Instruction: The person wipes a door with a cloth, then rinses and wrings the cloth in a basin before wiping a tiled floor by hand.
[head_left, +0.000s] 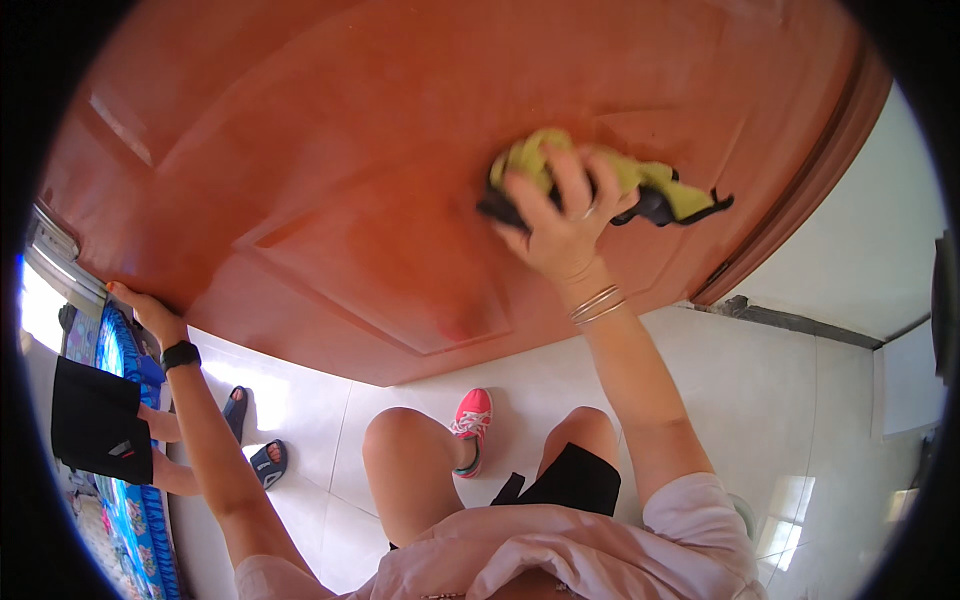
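Observation:
A reddish-brown panelled door fills the upper part of the view, its lower edge above the tiled floor. My right hand grips a bunched yellow-green cloth with dark edging and presses it to the door's face, right of the middle. A ring sits on one finger and bangles circle that wrist. At the far left, my left hand holds the door's free edge, fingers partly hidden behind it. A black band is on my left wrist.
Another person in black shorts and dark slides stands at the left, beside a bed with a blue patterned cover. The door frame meets a white wall on the right. My pink shoe stands on the glossy tiles.

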